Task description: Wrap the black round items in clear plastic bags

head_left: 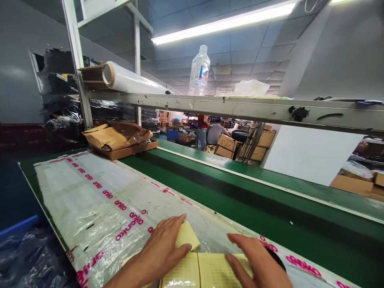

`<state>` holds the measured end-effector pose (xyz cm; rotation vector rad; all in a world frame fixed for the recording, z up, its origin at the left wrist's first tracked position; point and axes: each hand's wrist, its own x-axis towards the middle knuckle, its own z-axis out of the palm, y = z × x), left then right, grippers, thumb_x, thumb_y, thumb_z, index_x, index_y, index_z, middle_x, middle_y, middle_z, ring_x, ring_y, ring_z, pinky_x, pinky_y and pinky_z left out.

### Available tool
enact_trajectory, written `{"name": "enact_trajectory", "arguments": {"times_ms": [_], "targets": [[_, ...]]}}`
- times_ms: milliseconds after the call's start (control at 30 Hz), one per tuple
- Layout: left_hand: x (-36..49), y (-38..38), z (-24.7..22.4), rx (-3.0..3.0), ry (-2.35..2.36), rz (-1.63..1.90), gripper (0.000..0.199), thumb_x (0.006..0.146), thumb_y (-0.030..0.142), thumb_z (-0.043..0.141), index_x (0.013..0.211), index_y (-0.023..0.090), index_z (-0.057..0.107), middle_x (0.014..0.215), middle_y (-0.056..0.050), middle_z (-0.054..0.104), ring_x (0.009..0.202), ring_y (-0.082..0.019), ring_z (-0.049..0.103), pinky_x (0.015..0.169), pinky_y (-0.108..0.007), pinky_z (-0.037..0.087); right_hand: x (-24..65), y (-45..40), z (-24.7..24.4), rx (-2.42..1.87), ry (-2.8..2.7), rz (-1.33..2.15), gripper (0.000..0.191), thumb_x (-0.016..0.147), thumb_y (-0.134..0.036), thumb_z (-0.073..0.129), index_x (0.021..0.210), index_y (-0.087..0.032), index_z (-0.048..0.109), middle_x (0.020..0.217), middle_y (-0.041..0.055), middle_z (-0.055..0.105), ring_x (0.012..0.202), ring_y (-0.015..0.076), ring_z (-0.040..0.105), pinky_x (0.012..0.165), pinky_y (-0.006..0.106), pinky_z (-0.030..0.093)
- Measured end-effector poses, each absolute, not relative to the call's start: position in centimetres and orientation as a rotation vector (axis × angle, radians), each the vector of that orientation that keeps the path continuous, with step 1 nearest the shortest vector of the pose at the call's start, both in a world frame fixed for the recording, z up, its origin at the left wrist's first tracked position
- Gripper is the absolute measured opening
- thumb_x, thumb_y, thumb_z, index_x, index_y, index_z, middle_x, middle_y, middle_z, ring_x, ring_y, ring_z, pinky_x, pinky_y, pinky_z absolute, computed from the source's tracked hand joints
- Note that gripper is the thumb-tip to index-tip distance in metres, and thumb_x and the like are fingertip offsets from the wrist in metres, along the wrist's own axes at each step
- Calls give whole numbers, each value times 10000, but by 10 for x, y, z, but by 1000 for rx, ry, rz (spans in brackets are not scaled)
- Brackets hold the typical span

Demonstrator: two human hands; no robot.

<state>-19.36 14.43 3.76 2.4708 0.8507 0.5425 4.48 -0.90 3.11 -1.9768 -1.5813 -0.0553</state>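
At the bottom of the head view lies a stack of yellow sheets (183, 274) with faint printed lines and a narrow dark seam down the middle. My left hand (159, 252) rests over a separate yellow piece (188, 236) beside the stack, its fingers stretched out and its thumb apart. Over the right side of the stack is my right hand (255, 260), thumb and fingers spread, with the thumb at the yellow surface. A dark round object (275, 258) shows partly behind the right hand; its kind is hidden. The stack's lower edge is cut off by the frame.
Plastic film with pink lettering (90, 200) covers the bench, beside a green conveyor belt (216, 188). A cardboard tray (126, 151) holds crumpled brown paper (117, 136). The overhead shelf (180, 102) bears a plastic bottle (199, 72) and a film roll (132, 78). People are in the background.
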Motion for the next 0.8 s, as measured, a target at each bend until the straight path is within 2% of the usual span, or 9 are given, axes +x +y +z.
{"name": "enact_trajectory", "arguments": {"times_ms": [67,167,233,300,400,500,600,800], "targets": [[-186,153,41,2365,882,507,683,800,230,656,1459,201,479,1415,-130,604,1338,-322,515,1140,-528,399,19,12,24,-1954,-1589,9,418,918,-413,528,1253,-213,677,1153,118,732,1060,300,696,923,396,572],[-177,163,45,2157,879,570,679,691,122,638,1361,214,580,1136,-64,692,1139,-305,593,1045,-483,431,-4,39,12,-1966,-1578,167,444,875,-317,534,1284,-185,644,1087,121,730,1008,292,706,885,392,560],[-173,167,46,2013,825,593,624,663,117,618,1282,199,631,960,-22,667,954,-257,617,921,-414,468,-10,51,5,-1950,-1538,261,451,850,-288,528,1275,-185,639,1073,113,732,1001,287,705,892,397,543],[-170,169,48,1908,772,591,568,667,154,615,1234,170,645,867,4,618,825,-207,599,804,-349,475,-10,57,1,-1894,-1436,381,449,831,-306,527,1246,-172,634,1029,100,745,965,277,714,882,381,536],[-167,170,52,1789,722,598,523,655,243,647,1164,121,654,816,19,553,756,-169,547,721,-306,439,-6,58,0,-1717,-1220,612,436,825,-429,538,1154,-160,632,902,77,762,869,274,733,809,363,549],[-165,167,57,1685,675,571,482,630,313,665,1060,95,670,767,29,517,707,-148,501,675,-293,393,-3,56,5,-1582,-1097,711,411,816,-527,562,1016,-183,668,877,74,773,852,288,735,790,373,545],[-162,161,61,1614,644,532,417,616,327,651,965,101,669,728,36,513,678,-137,489,642,-280,369,-3,51,13,-1561,-1081,717,383,816,-556,589,892,-199,705,844,61,773,815,285,719,755,364,524],[-156,153,62,1592,632,512,376,601,282,642,932,105,676,738,32,547,673,-127,480,631,-271,353,-4,43,23,-1551,-1023,705,360,790,-553,636,805,-201,714,762,30,737,755,255,677,699,319,490]]}}
